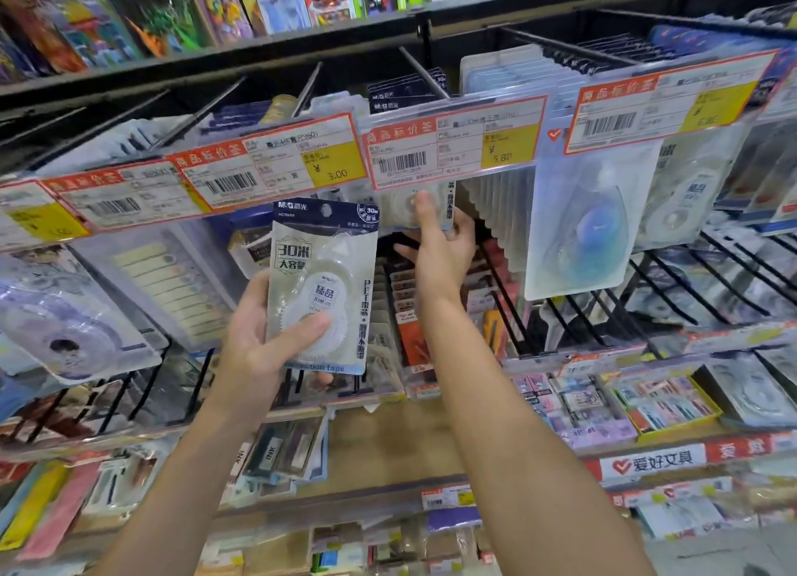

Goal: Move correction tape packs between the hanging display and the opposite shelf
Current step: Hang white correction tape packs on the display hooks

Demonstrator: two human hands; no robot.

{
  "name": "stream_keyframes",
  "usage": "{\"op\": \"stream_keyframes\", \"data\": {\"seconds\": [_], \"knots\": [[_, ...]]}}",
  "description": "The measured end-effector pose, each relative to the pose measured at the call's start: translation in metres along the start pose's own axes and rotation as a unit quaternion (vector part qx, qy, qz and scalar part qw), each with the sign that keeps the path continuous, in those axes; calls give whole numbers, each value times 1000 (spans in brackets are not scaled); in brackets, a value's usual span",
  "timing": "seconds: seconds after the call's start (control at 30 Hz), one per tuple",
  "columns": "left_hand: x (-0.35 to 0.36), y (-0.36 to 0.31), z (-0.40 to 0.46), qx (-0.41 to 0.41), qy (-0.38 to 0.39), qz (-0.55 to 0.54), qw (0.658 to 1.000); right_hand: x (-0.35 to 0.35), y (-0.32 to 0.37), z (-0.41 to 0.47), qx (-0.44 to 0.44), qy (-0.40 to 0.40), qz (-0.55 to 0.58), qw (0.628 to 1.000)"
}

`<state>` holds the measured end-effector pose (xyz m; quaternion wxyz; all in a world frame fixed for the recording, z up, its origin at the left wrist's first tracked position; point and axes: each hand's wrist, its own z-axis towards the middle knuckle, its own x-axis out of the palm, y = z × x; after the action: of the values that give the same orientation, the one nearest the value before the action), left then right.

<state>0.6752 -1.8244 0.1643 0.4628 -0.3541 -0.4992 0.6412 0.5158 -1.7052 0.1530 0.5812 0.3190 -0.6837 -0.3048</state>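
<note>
Our left hand (263, 338) grips a correction tape pack (321, 286); our right hand (440, 248) pinches a hanging pack (403, 207) under the price tag (453, 140).

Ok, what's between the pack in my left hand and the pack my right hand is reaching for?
Nothing of its own: in the head view the held pack nearly meets the hanging pack, with only lower-shelf stock showing behind the gap.
</note>
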Motion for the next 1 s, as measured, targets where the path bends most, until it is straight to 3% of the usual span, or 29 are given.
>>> {"op": "stream_keyframes", "data": {"seconds": [0.83,1.0], "knots": [[-1,3,16,-5,28,0,1000,7,-14,32,11,21,-57,998],[9,4,13,-1,24,-9,1000,-18,-9,19,85,66,-203,973]]}}
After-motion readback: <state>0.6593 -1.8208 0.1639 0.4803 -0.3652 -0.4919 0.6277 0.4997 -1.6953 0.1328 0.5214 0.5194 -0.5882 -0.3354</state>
